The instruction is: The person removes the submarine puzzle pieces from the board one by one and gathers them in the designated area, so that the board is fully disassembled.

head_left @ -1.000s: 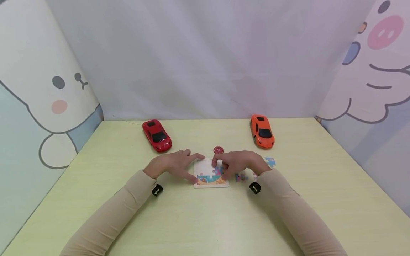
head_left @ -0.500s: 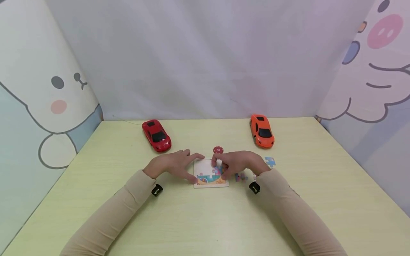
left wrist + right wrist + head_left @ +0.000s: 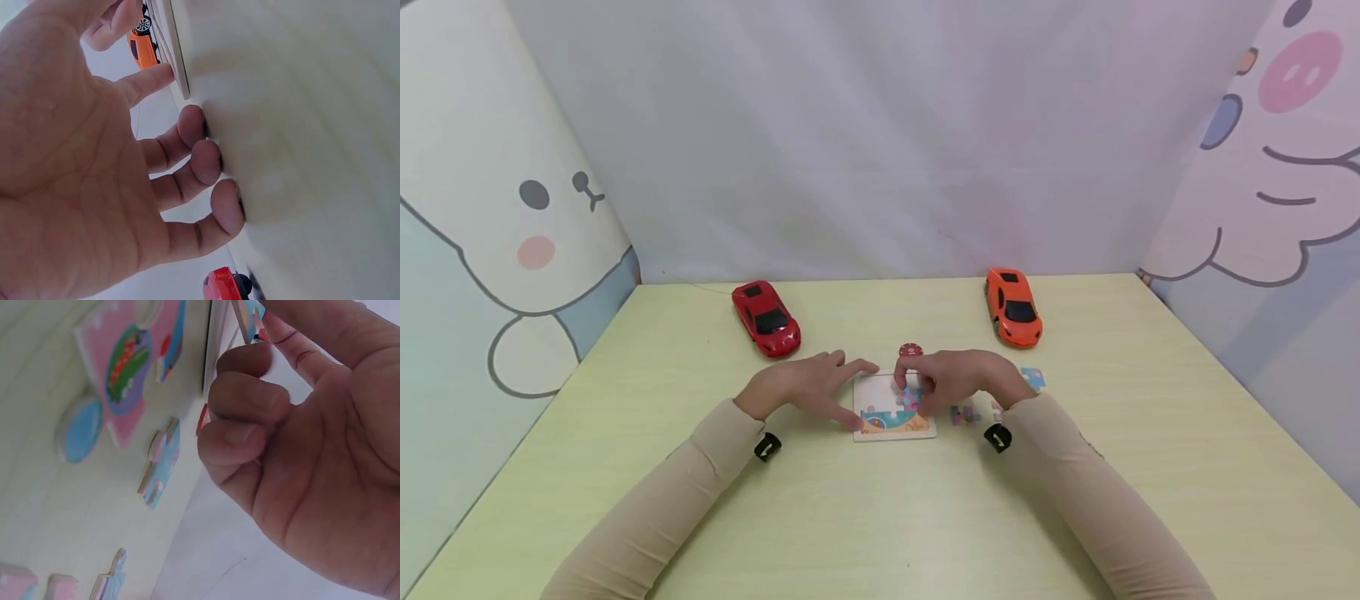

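A small jigsaw tray [image 3: 874, 387] lies mid-table, its lower strip filled with a beach-like picture and its upper left part bare white. My left hand [image 3: 812, 385] rests at the tray's left side, thumb on the lower left corner and index finger stretched to the top edge. In the left wrist view its other fingertips [image 3: 206, 161] sit on the tabletop beside the tray. Over the tray's right side my right hand [image 3: 958, 377] pinches a pink and blue puzzle piece [image 3: 912, 398] between thumb and index finger. Its remaining fingers [image 3: 244, 397] are curled in.
Loose puzzle pieces [image 3: 964, 415] lie right of the tray, partly under my right wrist, with a blue piece [image 3: 1032, 378] farther back. A red poker chip [image 3: 911, 349] sits behind the tray. Toward the back stand a red toy car [image 3: 767, 318] and an orange toy car [image 3: 1015, 308].
My right fingers shift slightly up and left, and the pinched puzzle piece turns a little over the tray. The left hand stays put on the tray.
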Available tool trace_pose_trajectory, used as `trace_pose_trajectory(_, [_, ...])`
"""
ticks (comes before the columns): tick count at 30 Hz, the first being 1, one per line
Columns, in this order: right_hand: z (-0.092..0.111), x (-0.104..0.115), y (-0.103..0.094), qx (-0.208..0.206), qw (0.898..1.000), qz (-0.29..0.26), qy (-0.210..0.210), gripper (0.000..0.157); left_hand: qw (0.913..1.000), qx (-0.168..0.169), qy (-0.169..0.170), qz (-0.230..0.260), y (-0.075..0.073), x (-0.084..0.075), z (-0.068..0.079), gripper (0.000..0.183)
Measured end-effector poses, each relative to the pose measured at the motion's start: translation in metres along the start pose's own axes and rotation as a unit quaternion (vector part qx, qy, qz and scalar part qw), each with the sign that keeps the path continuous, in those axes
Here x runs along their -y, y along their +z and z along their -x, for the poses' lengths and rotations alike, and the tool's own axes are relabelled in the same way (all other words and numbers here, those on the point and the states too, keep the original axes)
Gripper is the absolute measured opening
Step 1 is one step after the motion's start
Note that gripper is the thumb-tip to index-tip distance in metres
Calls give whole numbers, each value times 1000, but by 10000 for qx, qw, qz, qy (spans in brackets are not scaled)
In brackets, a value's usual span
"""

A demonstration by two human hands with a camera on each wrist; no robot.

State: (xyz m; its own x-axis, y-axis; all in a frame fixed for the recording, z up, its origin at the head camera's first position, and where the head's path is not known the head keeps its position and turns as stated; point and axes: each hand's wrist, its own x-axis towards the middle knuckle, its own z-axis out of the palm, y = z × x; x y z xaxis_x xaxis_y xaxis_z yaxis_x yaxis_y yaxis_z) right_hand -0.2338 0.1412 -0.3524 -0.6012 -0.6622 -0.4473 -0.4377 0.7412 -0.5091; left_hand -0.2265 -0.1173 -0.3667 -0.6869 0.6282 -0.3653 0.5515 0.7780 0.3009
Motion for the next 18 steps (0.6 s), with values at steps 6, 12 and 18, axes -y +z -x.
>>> trace_pose_trajectory(6, [3, -2, -5, -99, 9992, -122, -373, 22, 10000, -10, 11, 32, 0, 0, 0, 87])
trace_pose_trajectory(12, [6, -1, -8, -131, 9979, -150, -610, 17, 10000, 25, -37, 27, 1, -1, 1, 87])
trace_pose_trajectory(18, [9, -3, -14, -257, 9975, -4, -657, 15, 10000, 24, -54, 2, -1, -1, 0, 88])
